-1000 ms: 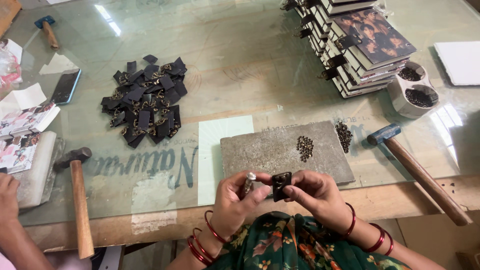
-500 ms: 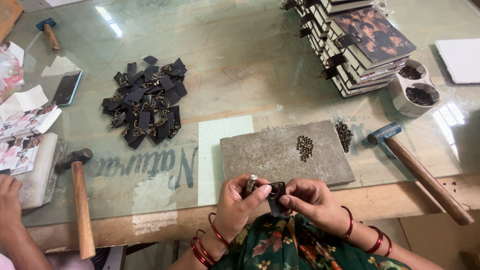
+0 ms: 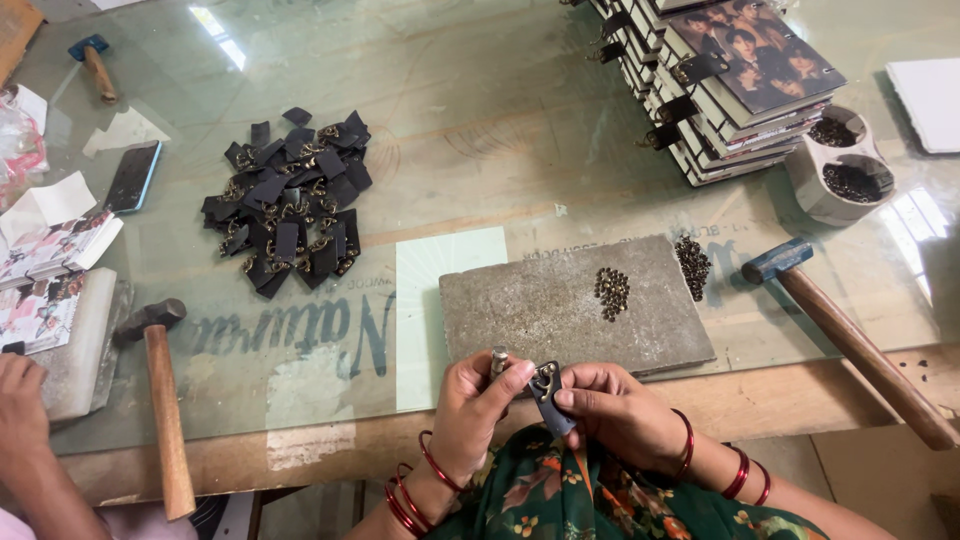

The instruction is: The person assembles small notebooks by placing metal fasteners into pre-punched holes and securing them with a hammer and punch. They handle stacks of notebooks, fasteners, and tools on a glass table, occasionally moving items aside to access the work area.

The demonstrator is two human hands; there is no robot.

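My left hand (image 3: pixel 477 405) and my right hand (image 3: pixel 618 415) meet at the near table edge, both pinching a small black leather tab with a metal clasp (image 3: pixel 549 392). My left hand also holds a short metal punch (image 3: pixel 498 360) upright against its palm. Just beyond lies a grey stone slab (image 3: pixel 560 310) with a small cluster of brass rivets (image 3: pixel 612 291) on it. More rivets (image 3: pixel 692 264) lie at its right edge. A pile of finished black tabs (image 3: pixel 291 203) sits on the glass to the left.
A blue-headed hammer (image 3: pixel 850 340) lies to the right, another hammer (image 3: pixel 160 400) to the left. A stack of notebooks (image 3: pixel 720 90) and a two-cup white dish (image 3: pixel 838 176) stand far right. Another person's hand (image 3: pixel 20 410) rests at the left by a block, a phone (image 3: pixel 132 176) beyond it.
The tab has turned in my fingers and dropped slightly toward my lap. My hands stay at the table edge. The other person's hand has crept a little into view.
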